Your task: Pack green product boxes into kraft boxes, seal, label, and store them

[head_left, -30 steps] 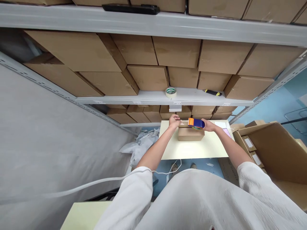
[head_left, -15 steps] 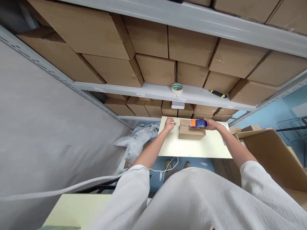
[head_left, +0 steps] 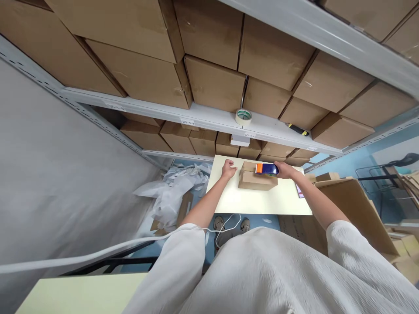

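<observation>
A small brown cardboard box [head_left: 258, 181] sits on the pale yellow tabletop [head_left: 252, 205] in front of me. My right hand [head_left: 284, 170] grips a tape dispenser [head_left: 269, 169], dark blue with an orange front end, from its right end. The dispenser lies across the top of the box, its orange end pointing left. Just left of the box, my left hand [head_left: 228, 168] is raised with fingers bent and a gap between them and the thumb; it holds nothing.
A roll of tape [head_left: 243, 117] and a yellow-black utility knife [head_left: 297, 129] lie on the shelf, before stacked cartons [head_left: 214, 83]. A phone [head_left: 300, 190] is at the table's right. A large open carton [head_left: 356, 209] stands beside it. Crumpled white wrapping [head_left: 170, 196] covers the floor at left.
The tape dispenser has moved onto the box top, and the tape strip seen stretching left of it no longer shows. My left hand's fingers have curled in more. The view has shifted slightly.
</observation>
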Demonstrator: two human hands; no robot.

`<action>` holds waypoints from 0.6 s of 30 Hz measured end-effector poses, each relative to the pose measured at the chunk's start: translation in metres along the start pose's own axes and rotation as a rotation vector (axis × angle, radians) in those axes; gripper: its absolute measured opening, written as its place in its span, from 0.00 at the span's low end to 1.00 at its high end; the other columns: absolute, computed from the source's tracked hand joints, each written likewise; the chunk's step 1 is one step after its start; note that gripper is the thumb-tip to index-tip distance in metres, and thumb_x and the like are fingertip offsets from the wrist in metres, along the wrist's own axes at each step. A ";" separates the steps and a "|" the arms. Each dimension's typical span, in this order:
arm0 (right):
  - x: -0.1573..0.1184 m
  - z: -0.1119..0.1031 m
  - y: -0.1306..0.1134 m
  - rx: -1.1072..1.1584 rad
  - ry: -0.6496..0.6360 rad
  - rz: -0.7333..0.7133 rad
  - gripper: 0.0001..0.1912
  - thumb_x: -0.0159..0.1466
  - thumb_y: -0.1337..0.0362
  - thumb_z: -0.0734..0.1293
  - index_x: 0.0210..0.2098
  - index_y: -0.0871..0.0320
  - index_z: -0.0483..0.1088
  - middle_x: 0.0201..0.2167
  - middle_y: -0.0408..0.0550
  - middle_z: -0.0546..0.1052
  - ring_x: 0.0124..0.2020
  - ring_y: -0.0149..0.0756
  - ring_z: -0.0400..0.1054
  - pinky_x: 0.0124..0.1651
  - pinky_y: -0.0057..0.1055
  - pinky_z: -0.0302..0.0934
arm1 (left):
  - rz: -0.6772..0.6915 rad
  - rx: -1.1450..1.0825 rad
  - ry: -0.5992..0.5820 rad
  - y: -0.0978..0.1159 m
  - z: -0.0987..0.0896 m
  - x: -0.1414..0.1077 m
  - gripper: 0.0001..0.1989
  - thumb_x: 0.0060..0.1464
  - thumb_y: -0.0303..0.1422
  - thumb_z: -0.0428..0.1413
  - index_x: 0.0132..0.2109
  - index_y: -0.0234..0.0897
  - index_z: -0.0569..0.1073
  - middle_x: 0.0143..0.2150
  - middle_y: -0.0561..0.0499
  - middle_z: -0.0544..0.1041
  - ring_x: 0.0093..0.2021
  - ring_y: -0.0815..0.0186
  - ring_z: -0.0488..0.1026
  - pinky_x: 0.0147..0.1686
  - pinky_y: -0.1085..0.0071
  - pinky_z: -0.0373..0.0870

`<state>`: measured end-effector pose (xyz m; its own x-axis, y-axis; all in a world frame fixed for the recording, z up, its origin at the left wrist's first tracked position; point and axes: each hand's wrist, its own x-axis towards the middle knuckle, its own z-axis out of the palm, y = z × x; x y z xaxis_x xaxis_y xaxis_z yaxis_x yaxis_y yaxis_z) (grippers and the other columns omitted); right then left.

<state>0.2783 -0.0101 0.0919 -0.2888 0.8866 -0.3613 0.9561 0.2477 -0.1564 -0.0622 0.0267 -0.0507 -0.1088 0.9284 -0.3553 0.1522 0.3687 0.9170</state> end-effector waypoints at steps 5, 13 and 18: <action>0.002 0.002 -0.001 -0.015 -0.015 0.014 0.22 0.58 0.60 0.79 0.47 0.51 0.70 0.46 0.54 0.82 0.47 0.51 0.75 0.42 0.35 0.65 | -0.003 -0.048 -0.028 -0.015 0.009 0.004 0.19 0.49 0.21 0.66 0.43 0.42 0.68 0.46 0.53 0.75 0.39 0.68 0.76 0.51 0.68 0.73; 0.004 0.007 -0.001 -0.009 -0.009 0.042 0.23 0.59 0.53 0.80 0.47 0.52 0.70 0.44 0.54 0.82 0.45 0.51 0.75 0.43 0.36 0.66 | -0.042 -0.057 -0.046 -0.025 0.033 0.000 0.22 0.45 0.22 0.69 0.40 0.43 0.66 0.44 0.54 0.76 0.48 0.64 0.77 0.54 0.68 0.70; 0.003 0.005 -0.003 -0.015 -0.020 0.048 0.22 0.59 0.57 0.79 0.48 0.52 0.70 0.45 0.54 0.82 0.46 0.51 0.75 0.42 0.35 0.65 | -0.080 0.015 -0.051 -0.021 0.041 -0.001 0.22 0.46 0.23 0.70 0.40 0.43 0.65 0.45 0.51 0.77 0.53 0.60 0.76 0.55 0.68 0.69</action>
<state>0.2748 -0.0102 0.0862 -0.2434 0.8897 -0.3862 0.9695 0.2111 -0.1247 -0.0249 0.0193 -0.0772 -0.0711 0.8968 -0.4366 0.1596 0.4423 0.8825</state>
